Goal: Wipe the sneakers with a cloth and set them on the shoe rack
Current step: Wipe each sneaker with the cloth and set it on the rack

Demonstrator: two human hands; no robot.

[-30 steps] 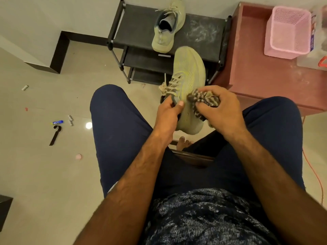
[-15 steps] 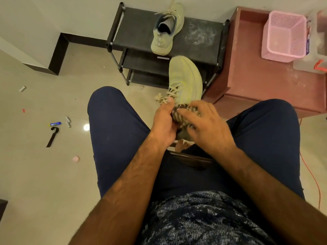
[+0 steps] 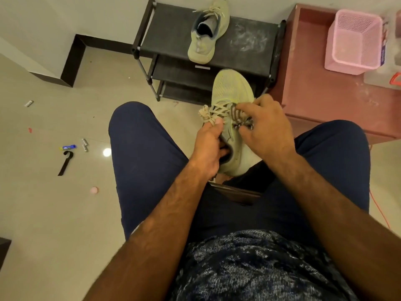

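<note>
Though mostly under the right hand (image 3: pixel 267 129), striped cloth (image 3: pixel 237 115) against the sneaker (image 3: pixel 233 90).

Nothing legible for you here. The white tag (image 3: pixel 202 67) on the shoe rack (image 3: pixel 249 25) is too small to read. The purple label (image 3: pixel 383 55) on the pink basket (image 3: pixel 347 59) is edge-on and blurred. Print on the small blue item (image 3: pixel 69 146) on the floor doesn't resolve.

Right half of shoe rack (image 3: pixel 249 59) top free; sneaker (image 3: pixel 206 40) occupies left.
</note>
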